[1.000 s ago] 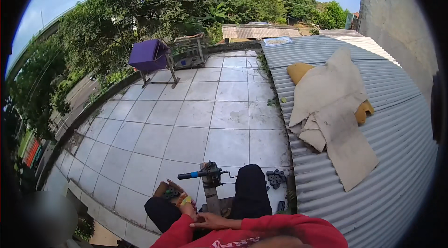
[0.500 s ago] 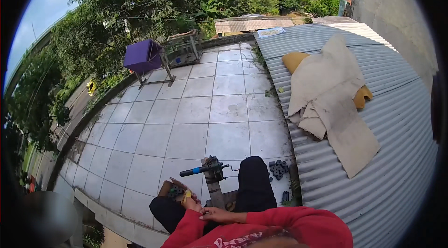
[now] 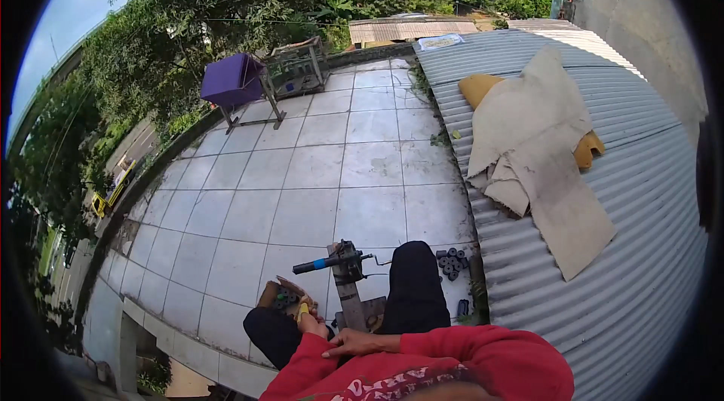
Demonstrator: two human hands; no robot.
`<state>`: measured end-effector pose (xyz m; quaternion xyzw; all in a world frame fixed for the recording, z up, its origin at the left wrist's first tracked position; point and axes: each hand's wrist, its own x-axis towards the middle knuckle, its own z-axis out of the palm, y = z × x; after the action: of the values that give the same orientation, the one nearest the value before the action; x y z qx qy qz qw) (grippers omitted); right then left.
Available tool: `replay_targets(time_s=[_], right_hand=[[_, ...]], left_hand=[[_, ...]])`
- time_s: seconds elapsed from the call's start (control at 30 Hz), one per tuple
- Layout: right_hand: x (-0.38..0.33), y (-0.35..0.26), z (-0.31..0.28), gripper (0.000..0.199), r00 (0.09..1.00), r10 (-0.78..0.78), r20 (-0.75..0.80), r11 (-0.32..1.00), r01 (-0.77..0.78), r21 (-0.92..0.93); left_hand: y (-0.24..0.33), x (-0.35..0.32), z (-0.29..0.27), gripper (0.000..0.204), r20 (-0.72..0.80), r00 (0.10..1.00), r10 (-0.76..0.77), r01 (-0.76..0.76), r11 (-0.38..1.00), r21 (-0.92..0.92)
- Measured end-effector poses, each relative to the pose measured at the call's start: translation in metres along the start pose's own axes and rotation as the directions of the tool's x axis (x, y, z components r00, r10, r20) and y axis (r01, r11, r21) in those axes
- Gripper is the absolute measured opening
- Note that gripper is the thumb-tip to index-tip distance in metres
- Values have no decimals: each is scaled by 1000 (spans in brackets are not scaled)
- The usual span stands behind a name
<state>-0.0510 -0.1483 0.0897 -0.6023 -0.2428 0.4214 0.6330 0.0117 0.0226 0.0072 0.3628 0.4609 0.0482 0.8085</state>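
My left hand (image 3: 311,319) is by my left knee, close to an open brown box (image 3: 268,295) that holds dark round pieces (image 3: 286,300). Its fingers look apart, and something yellow (image 3: 303,310) lies across it; whether this is worn or held is too small to tell. My right hand (image 3: 353,342) reaches across to the left wrist, its fingers closed on the red sleeve cuff (image 3: 324,350). Between my knees stands a wooden stand (image 3: 348,307) carrying a dark hand-cranked device (image 3: 346,261). A black roller with a blue band (image 3: 311,265) sticks out to its left.
Several black cylinders (image 3: 452,262) are grouped on the tiles right of my right knee (image 3: 412,280). A corrugated roof (image 3: 641,167) with a beige cloth (image 3: 532,114) borders the right side. Far off stand a purple-covered frame (image 3: 231,81) and a low wall (image 3: 181,143).
The right fingers have shifted slightly along the left cuff and the left hand has edged up toward the box. My view has tilted a little.
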Motion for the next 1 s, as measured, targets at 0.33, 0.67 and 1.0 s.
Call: replay_targets(time_s=[0.33, 0.67, 1.0], right_hand=[[-1, -5, -1, 44, 981, 35, 190, 998, -45, 52], [-12, -17, -16, 47, 926, 36, 375, 880, -207, 428], [-4, -18, -8, 36, 926, -233, 296, 878, 70, 473]], left_hand=[[27, -10, 11, 10, 134, 972, -192, 224, 929, -295], [47, -151, 62, 15, 459, 877, -141, 195, 978, -74], [28, -245, 88, 38, 779, 572, -259, 55, 959, 278]])
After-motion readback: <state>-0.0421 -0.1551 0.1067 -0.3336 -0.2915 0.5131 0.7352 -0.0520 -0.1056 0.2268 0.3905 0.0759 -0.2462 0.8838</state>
